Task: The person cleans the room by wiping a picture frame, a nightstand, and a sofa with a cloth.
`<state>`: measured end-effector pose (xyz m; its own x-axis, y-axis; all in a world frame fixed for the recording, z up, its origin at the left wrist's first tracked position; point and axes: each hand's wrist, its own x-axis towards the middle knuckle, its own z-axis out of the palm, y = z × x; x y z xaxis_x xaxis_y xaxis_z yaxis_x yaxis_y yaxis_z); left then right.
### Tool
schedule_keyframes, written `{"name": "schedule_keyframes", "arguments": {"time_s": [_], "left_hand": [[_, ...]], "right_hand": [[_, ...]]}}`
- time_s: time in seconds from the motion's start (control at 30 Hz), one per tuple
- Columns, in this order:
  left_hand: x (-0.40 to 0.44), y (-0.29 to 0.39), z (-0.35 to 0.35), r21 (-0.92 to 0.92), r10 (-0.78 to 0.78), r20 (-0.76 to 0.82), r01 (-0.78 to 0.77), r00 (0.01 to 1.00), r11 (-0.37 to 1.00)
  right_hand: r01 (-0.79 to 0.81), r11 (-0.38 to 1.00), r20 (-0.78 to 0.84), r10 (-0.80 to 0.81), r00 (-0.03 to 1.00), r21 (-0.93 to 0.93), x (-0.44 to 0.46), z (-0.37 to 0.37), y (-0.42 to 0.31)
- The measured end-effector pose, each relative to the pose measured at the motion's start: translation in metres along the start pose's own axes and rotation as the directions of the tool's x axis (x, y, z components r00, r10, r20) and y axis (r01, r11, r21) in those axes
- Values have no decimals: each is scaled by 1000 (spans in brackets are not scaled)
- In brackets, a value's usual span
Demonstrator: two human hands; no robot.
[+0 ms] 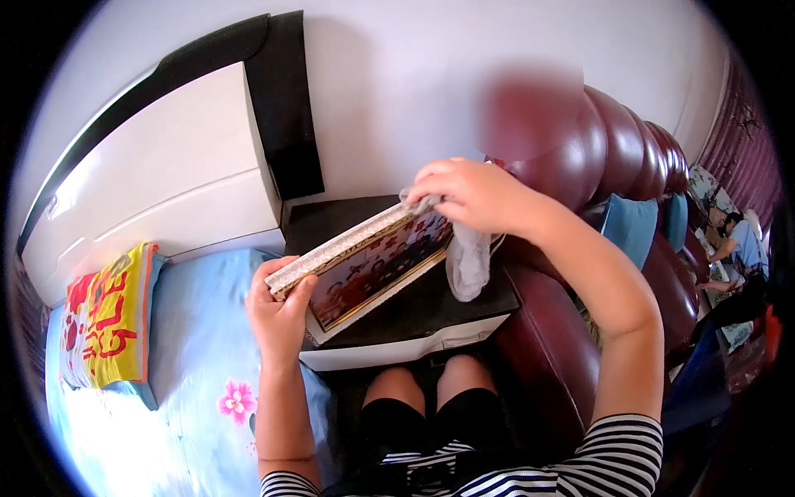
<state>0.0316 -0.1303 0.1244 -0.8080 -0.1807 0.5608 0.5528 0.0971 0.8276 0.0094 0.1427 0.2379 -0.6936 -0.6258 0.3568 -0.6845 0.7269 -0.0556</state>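
A framed picture (373, 269) with a pale ornate border is tilted above the dark top of a nightstand (431, 319). My left hand (281, 306) grips its left end, thumb on the near side and fingers behind. At the upper right corner of the frame, my right hand (468, 195) is closed on a grey cloth (469, 265). Part of the cloth is bunched against the top edge of the frame, and the rest hangs down over its right end. Whether the lower edge of the frame rests on the nightstand, I cannot tell.
To the left is a bed with a blue floral sheet (199, 331), a yellow and red pillow (112, 315) and a white headboard (157, 166). A dark red leather sofa (555, 331) with blue cushions (629, 232) stands right. Other people (745, 244) are at the far right.
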Motion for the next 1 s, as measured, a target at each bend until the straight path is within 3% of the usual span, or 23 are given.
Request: {"name": "schedule_keyframes", "arguments": {"time_s": [0.07,0.13,0.27,0.53,1.0], "left_hand": [[1,1,-2,23,-14,5,14,1000,1000],[2,1,-3,42,-26,9,26,1000,999],[4,-3,-1,-38,-52,30,53,998,998],[10,0,-5,-62,-77,126,86,989,994],[18,-7,-23,35,-78,264,71,961,997]], "right_hand": [[-34,999,3,34,999,-8,-10,-3,20],[-175,983,34,177,984,-48,-16,-10,39],[-191,977,11,193,981,-94,-18,-8,33],[88,996,-8,-88,996,-15,21,10,-19],[319,939,-147,-300,942,128,83,55,-101]]}}
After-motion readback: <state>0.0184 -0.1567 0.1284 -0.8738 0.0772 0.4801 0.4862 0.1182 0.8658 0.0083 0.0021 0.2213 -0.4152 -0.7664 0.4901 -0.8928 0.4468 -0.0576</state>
